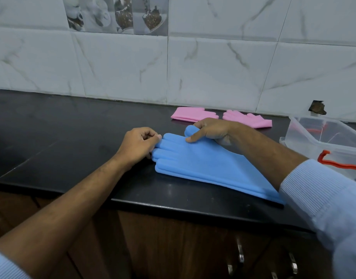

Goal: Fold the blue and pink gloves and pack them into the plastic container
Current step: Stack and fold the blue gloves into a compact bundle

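The blue gloves (203, 160) lie stacked flat on the black counter, fingers pointing left and cuffs reaching the front edge at the right. My left hand (138, 144) pinches the blue fingertips at their left end. My right hand (208, 129) grips the blue thumb part at the gloves' far side. Two pink gloves lie near the wall behind my right hand: one (193, 114) on the left, the other (248, 118) on the right. The clear plastic container (317, 135) with a red handle stands at the right, open at the top.
The black counter (62, 141) stretches left of the gloves, with a tiled wall (173, 67) behind it. Wooden cabinet doors with metal handles (241, 252) sit below the front edge. A chipped hole (317, 107) shows in the wall above the container.
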